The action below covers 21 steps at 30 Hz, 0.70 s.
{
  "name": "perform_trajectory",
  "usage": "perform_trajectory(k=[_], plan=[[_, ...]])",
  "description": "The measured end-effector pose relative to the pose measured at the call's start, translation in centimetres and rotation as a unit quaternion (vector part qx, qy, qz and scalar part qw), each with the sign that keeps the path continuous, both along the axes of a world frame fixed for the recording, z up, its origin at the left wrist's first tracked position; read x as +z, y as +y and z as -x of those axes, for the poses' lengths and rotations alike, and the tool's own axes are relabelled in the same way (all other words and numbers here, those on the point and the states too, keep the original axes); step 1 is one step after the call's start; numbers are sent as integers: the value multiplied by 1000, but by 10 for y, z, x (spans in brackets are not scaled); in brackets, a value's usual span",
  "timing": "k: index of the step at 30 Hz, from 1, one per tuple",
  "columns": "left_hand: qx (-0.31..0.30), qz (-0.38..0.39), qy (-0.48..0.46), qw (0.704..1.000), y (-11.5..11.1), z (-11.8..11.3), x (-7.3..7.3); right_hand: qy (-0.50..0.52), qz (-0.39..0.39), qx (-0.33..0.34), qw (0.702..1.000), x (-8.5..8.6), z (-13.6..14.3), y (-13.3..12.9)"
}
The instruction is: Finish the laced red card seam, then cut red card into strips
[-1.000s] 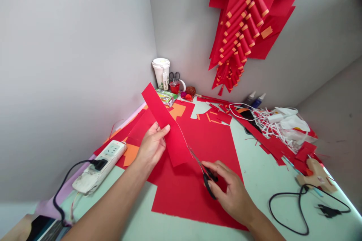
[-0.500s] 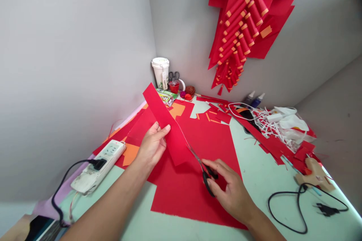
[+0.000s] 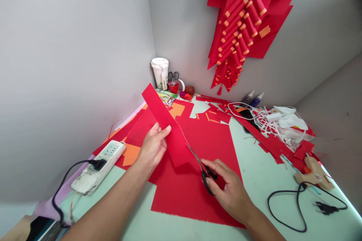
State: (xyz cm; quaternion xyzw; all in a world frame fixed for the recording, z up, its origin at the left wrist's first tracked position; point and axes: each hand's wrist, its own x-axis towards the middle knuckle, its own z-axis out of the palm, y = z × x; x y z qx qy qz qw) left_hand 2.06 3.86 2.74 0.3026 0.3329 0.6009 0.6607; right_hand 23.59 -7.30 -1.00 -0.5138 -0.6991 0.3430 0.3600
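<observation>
My left hand (image 3: pixel 155 143) pinches a long red paper strip (image 3: pixel 158 111) between thumb and fingers, tilted up above the table. In my right hand (image 3: pixel 226 186) are black-handled scissors (image 3: pixel 207 175), thumb and fingers at the handle loops. The scissor tips meet the right edge of the held paper, where a pale cut line runs upward. Beneath both hands lie large red sheets (image 3: pixel 195 199) on the pale green table (image 3: pixel 166 228).
A white power strip (image 3: pixel 97 167) lies at the left. A white cup (image 3: pixel 160 73) stands in the back corner. White shreds (image 3: pixel 273 128), a wooden piece (image 3: pixel 315 175) and a black cable (image 3: pixel 301 211) are at the right. Red paper firecrackers (image 3: pixel 240 30) hang on the wall.
Almost nothing differs. The view has shifted very slightly; both hands keep their hold on the paper and the scissors, and the scissor tips remain at the paper's edge.
</observation>
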Motion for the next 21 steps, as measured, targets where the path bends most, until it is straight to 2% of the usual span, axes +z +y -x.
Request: perform_trajectory(k=[13, 21], plan=[[15, 9, 0, 1000, -1, 0, 0, -12, 12, -6, 1000, -8, -2, 0], [24, 9, 0, 1000, 0, 0, -2, -4, 18, -4, 1000, -6, -1, 0]])
